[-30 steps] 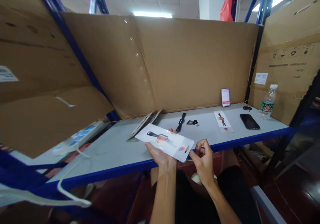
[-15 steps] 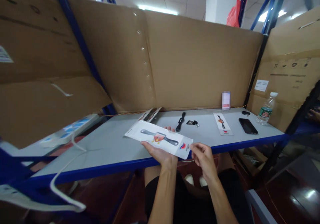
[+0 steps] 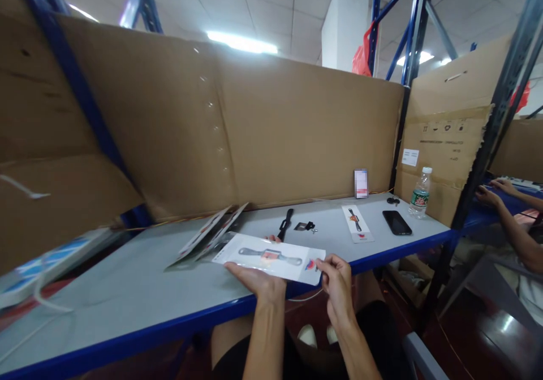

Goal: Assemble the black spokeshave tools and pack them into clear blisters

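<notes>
A flat white spokeshave package (image 3: 254, 258), a card with a printed two-handled tool under clear plastic, is held over the front of the table. My left hand (image 3: 261, 281) supports it from below, fingertips showing past its far edge. My right hand (image 3: 335, 275) pinches its right end, beside the red and blue logo. Behind it lies a black spokeshave body (image 3: 287, 221), partly hidden by the package and my fingers. Small metal and black parts (image 3: 304, 226) lie to its right. Two more packages (image 3: 203, 236) lean at a slant on the left.
Another package (image 3: 357, 224) lies flat on the right, near a black phone (image 3: 397, 222), keys (image 3: 392, 201) and a water bottle (image 3: 419, 194). A lit phone (image 3: 361, 184) stands against the cardboard wall (image 3: 297, 137). A power strip (image 3: 51, 261) sits left; another person's arms (image 3: 509, 216) show far right.
The camera view has swung, so the table sits lower and further left, and another person's arms now show at right. The package lies more level, still in both hands.
</notes>
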{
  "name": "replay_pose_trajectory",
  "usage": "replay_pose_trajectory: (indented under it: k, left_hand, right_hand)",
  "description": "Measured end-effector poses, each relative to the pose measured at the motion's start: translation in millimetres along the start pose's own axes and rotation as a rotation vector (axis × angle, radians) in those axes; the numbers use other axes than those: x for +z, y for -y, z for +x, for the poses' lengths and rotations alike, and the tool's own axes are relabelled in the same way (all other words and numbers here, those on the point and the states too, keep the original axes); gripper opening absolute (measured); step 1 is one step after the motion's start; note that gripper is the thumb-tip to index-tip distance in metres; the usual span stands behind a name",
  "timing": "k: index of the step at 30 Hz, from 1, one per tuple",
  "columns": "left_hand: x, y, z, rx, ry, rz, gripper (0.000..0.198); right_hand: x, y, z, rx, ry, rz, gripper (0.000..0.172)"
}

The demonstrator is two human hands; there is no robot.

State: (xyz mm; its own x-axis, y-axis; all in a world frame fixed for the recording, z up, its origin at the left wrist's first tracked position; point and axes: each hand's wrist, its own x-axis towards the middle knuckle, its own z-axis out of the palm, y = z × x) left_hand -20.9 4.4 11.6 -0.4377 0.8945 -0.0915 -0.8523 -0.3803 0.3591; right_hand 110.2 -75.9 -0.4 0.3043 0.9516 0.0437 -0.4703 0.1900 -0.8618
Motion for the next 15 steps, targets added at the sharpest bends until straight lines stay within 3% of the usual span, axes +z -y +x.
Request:
replay_pose_trajectory:
  k: [7, 15]
  left_hand:
    - [-5.5, -10, 3, -0.025, -0.135, 0.015, 0.094]
    - [-9.4, -7, 4, -0.012, -0.119, 0.004, 0.086]
  right_hand:
    - [-41, 17, -17, 0.092, 0.058, 0.008, 0.04]
    - [-38, 17, -16, 0.128, 0.13, -0.103, 0.045]
